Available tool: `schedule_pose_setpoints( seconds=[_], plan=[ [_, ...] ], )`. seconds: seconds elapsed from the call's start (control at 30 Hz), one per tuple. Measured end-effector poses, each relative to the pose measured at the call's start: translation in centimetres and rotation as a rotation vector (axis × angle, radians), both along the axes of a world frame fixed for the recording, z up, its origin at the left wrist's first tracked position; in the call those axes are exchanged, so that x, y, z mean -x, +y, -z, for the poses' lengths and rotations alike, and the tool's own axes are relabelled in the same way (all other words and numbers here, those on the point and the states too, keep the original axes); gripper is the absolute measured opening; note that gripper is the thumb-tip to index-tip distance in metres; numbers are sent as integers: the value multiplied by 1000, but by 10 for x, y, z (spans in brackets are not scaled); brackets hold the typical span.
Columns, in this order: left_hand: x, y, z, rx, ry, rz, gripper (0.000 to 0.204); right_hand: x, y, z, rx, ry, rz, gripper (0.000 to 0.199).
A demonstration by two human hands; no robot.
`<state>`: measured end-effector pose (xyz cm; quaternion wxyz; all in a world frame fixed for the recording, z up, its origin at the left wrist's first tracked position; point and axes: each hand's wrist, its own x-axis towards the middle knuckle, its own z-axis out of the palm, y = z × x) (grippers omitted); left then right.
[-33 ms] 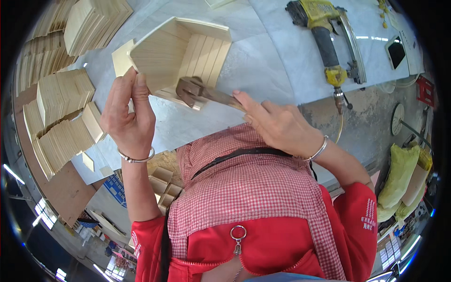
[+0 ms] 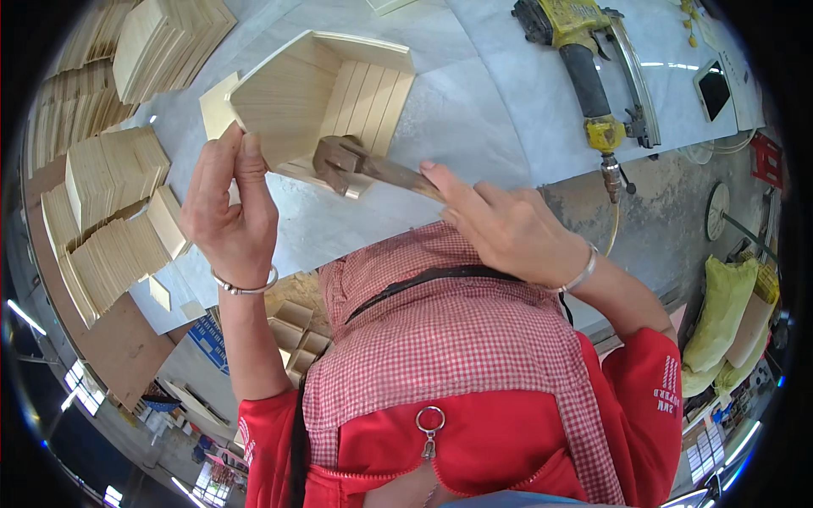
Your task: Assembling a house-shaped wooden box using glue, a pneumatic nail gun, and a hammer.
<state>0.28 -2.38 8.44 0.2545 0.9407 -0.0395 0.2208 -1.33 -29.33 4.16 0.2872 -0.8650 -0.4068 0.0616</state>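
Observation:
An open wooden box (image 2: pixel 288 102) with angled sides and a slatted inner face rests on the pale tabletop. With thumb and fingers pinched together, my left hand (image 2: pixel 233 207) grips the box at its near left corner. My right hand (image 2: pixel 508 229) is closed around the wooden handle of a claw hammer (image 2: pixel 343 161). The rusty hammer head is at the box's near edge and hides part of it; I cannot tell whether it touches the wood. A flat light wood piece (image 2: pixel 218 103) lies beside the box on the left.
Stacks of cut wooden panels (image 2: pixel 118 173) stand along the left. A yellow and black nail gun (image 2: pixel 586 80) lies at the back right, its air hose (image 2: pixel 614 229) hanging over the table edge. Beyond it is a phone (image 2: pixel 713 91). Wooden boxes (image 2: pixel 296 334) sit below the table's front edge.

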Motion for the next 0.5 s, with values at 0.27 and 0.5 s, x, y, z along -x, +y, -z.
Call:
schedule_pose_setpoints(
  seconds=[0.27,0.5],
  plan=[
    [0,0,2,0,-8,23,11,3,-13,2,99,46,-11,54],
    [-5,-3,2,31,-26,24,10,10,-21,8,80,8,38,53]
  ],
)
